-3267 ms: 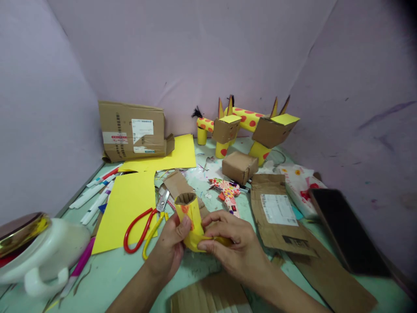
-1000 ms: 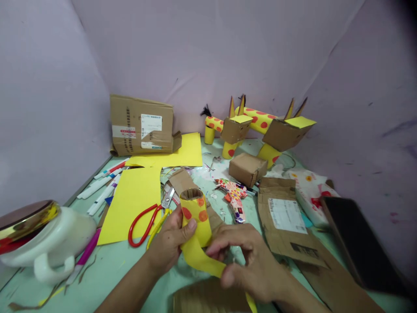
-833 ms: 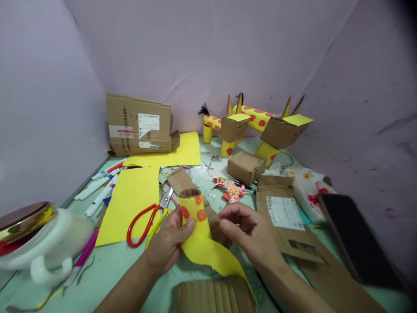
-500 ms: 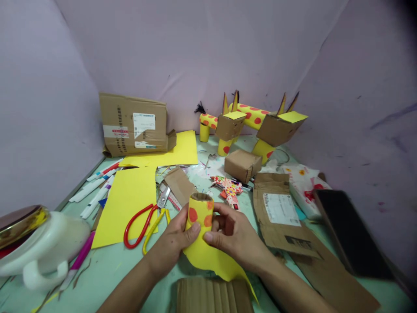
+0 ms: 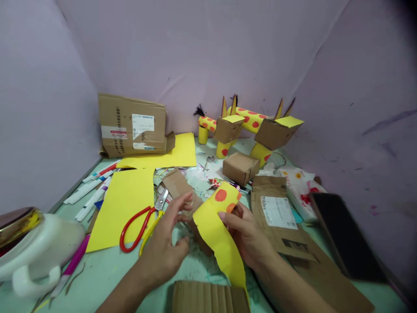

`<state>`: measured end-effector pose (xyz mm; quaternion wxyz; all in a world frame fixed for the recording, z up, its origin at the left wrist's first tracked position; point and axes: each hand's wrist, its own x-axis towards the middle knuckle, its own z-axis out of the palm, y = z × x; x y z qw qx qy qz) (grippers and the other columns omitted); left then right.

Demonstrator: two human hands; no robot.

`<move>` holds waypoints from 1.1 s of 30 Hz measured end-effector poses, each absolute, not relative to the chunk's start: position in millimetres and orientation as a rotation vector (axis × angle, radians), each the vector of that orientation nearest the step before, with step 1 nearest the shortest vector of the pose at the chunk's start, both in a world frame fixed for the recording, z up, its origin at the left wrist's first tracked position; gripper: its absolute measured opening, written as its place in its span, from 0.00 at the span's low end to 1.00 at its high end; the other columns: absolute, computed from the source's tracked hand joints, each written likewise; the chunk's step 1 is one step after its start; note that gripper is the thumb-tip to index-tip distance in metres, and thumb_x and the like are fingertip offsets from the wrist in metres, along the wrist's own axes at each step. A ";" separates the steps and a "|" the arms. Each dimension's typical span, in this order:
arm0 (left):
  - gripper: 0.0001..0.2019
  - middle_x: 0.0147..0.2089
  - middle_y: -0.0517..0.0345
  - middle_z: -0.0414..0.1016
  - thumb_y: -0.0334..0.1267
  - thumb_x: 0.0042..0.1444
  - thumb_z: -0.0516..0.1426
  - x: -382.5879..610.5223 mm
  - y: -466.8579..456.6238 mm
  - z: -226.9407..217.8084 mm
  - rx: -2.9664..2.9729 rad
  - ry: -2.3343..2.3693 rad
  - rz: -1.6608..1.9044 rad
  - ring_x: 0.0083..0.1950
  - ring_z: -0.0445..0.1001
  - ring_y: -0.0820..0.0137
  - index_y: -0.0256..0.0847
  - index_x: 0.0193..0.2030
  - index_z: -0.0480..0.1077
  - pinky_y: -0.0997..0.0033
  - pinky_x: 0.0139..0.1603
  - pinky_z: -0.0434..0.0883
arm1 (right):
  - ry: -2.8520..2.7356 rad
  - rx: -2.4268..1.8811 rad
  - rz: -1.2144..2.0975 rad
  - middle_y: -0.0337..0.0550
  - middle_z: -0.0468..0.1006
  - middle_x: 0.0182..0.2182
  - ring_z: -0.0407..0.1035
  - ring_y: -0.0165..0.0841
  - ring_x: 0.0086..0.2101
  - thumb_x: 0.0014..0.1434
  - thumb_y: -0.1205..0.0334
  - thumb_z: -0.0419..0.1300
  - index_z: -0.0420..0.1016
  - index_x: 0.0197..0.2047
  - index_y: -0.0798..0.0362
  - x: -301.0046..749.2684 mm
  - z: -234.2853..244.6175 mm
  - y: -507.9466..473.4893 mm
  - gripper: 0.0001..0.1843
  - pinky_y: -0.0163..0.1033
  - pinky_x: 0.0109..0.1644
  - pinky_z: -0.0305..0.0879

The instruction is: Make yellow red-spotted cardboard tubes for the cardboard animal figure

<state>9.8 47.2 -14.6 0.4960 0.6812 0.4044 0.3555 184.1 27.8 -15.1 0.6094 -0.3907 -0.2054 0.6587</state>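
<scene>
My right hand (image 5: 252,237) grips a yellow paper-covered tube (image 5: 217,201) with orange-red spots, tilted toward the upper right. From it a loose strip of yellow paper (image 5: 224,250) with a wavy edge hangs down. To the left of the tube, my left hand (image 5: 164,245) is apart from it, fingers spread and empty. Scissors (image 5: 162,200) with one red and one yellow handle lie just beyond my left hand, the handles partly behind it. A strip of brown cardboard (image 5: 177,182) reaches behind the tube. Corrugated cardboard (image 5: 208,299) sits at the near edge.
Two spotted cardboard animals (image 5: 230,129) (image 5: 276,132) stand at the back beside a small brown box (image 5: 241,168). A large carton (image 5: 130,126), yellow sheets (image 5: 125,204) and markers (image 5: 94,191) are on the left, near a white mug (image 5: 61,234). A phone (image 5: 348,237) and flattened cardboard (image 5: 273,230) lie right.
My left hand has let go of the tube and moved left, opening. My right hand has tilted the tube to the right, and the yellow strip now hangs more downward.
</scene>
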 end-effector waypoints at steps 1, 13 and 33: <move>0.37 0.64 0.54 0.54 0.21 0.46 0.52 9.6 45.3 -13.3 1.820 0.992 0.851 0.63 0.55 0.59 0.55 0.62 0.52 0.58 0.61 0.57 | -0.462 -0.894 1.547 0.39 0.79 0.28 0.73 0.34 0.28 0.41 0.67 0.69 0.70 0.35 0.54 183.1 -14.5 27.4 0.17 0.36 0.32 0.69; 0.03 0.28 0.59 0.72 0.34 0.46 0.59 12.9 60.5 -7.4 0.939 1.228 1.236 0.28 0.71 0.70 0.39 0.30 0.70 0.73 0.28 0.68 | -0.511 -1.006 1.690 0.37 0.75 0.20 0.65 0.25 0.18 0.35 0.66 0.70 0.73 0.30 0.58 167.5 -18.5 21.2 0.16 0.28 0.20 0.61; 0.21 0.16 0.66 0.51 0.52 0.44 0.58 21.2 45.6 0.6 1.278 1.255 0.763 0.21 0.50 0.78 0.38 0.15 0.59 0.76 0.20 0.49 | -0.435 -0.964 1.725 0.41 0.79 0.28 0.71 0.28 0.27 0.34 0.64 0.74 0.77 0.35 0.57 166.5 -26.1 19.3 0.22 0.30 0.31 0.68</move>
